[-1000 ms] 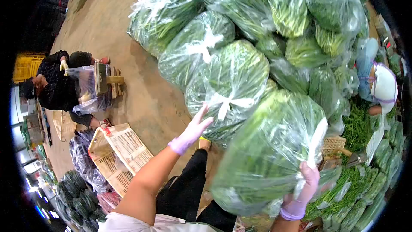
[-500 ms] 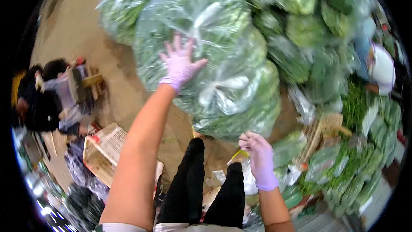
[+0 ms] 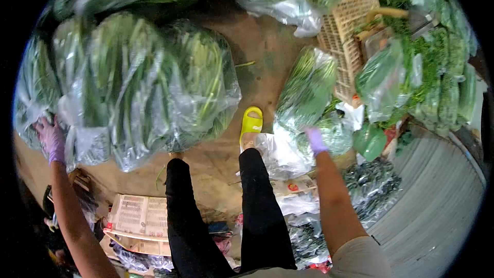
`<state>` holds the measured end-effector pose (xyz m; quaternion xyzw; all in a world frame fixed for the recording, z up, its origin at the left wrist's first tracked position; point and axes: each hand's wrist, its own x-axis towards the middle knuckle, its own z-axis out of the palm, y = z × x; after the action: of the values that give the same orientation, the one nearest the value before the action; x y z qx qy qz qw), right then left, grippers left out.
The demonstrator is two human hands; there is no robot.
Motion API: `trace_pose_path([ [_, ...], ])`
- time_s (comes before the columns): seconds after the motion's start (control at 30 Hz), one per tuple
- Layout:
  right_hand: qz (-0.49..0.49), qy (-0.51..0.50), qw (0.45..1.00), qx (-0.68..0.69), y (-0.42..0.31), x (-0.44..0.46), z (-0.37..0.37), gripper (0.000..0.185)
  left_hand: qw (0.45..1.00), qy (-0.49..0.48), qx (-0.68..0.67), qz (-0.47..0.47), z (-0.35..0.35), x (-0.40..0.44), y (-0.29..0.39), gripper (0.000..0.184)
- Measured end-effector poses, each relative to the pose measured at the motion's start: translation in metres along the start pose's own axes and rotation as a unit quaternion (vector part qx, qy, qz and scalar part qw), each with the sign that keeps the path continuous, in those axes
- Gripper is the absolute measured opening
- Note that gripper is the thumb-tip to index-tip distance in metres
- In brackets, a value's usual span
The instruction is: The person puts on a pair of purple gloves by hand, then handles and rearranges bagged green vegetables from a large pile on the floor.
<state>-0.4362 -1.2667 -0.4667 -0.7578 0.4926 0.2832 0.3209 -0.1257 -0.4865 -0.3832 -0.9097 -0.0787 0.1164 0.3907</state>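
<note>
My left hand (image 3: 50,139), in a thin purple glove, is at the far left end of a large clear plastic bag of long-stemmed leafy greens (image 3: 139,82). Its fingers are bent into the gathered plastic there. My right hand (image 3: 315,140), gloved the same way, is beside a smaller clear bag of greens (image 3: 307,90), over its loose plastic end. Motion blurs the right fingers, so I cannot see whether they grip the plastic. The large bag lies on its side on the brown floor, left of my legs.
A wicker basket (image 3: 342,41) stands at upper right, with more bagged greens (image 3: 383,77) beside it. My foot wears a yellow slipper (image 3: 251,123). A pale plastic crate (image 3: 139,221) lies lower left. Corrugated grey sheet (image 3: 432,201) covers the lower right.
The view has swung, placing the big bag on the left. My left hand has gone from lying spread on the bag to its end. My right hand has moved to the smaller bag.
</note>
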Motion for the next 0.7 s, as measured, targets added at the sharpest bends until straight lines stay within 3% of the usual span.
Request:
trace_pose_path([
  [0.07, 0.025, 0.001, 0.997, 0.074, 0.013, 0.062, -0.017, 0.078, 0.999, -0.003, 0.050, -0.014, 0.007, 0.007, -0.008, 0.049],
  [0.1, 0.051, 0.047, 0.991, 0.115, 0.041, 0.105, -0.015, 0.102, 0.998, 0.002, 0.053, -0.017, 0.003, 0.007, -0.008, 0.050],
  [0.13, 0.038, 0.154, 0.987, 0.037, 0.081, 0.153, -0.006, 0.112, 0.999, 0.011, 0.041, -0.010, -0.002, 0.007, 0.003, 0.051],
  [0.23, 0.010, 0.137, 0.990, 0.020, 0.065, 0.168, 0.008, 0.098, 1.000, 0.020, -0.008, -0.001, -0.013, 0.007, 0.028, 0.054],
  [0.3, -0.019, 0.114, 0.977, 0.177, 0.076, 0.180, 0.015, 0.078, 0.999, 0.020, -0.040, 0.003, -0.018, 0.006, 0.041, 0.056],
  [0.4, 0.006, 0.093, 0.976, 0.195, 0.085, 0.165, 0.006, 0.071, 0.995, 0.002, -0.102, 0.003, -0.027, 0.002, 0.048, 0.059],
  [0.5, -0.065, 0.083, 0.980, 0.167, 0.030, 0.127, -0.008, 0.053, 0.982, -0.023, -0.188, -0.007, -0.039, -0.003, 0.042, 0.062],
  [0.53, -0.039, 0.037, 0.988, 0.146, 0.003, 0.109, -0.019, 0.046, 0.974, -0.034, -0.224, -0.018, -0.051, -0.010, 0.035, 0.062],
  [0.57, -0.010, -0.001, 0.993, 0.117, -0.028, 0.079, -0.037, 0.039, 0.962, -0.046, -0.270, -0.022, -0.061, -0.012, 0.032, 0.063],
  [0.6, -0.065, 0.021, 0.993, 0.092, -0.068, 0.045, -0.044, 0.034, 0.942, -0.061, -0.331, -0.017, -0.063, -0.007, 0.039, 0.064],
  [0.63, -0.055, -0.039, 0.991, 0.115, -0.070, 0.031, -0.058, 0.030, 0.919, -0.077, -0.384, -0.034, -0.078, -0.016, 0.029, 0.065],
  [0.7, -0.081, -0.049, 0.987, 0.130, -0.111, -0.041, -0.086, 0.032, 0.839, -0.115, -0.529, -0.043, -0.092, -0.020, 0.036, 0.067],
])
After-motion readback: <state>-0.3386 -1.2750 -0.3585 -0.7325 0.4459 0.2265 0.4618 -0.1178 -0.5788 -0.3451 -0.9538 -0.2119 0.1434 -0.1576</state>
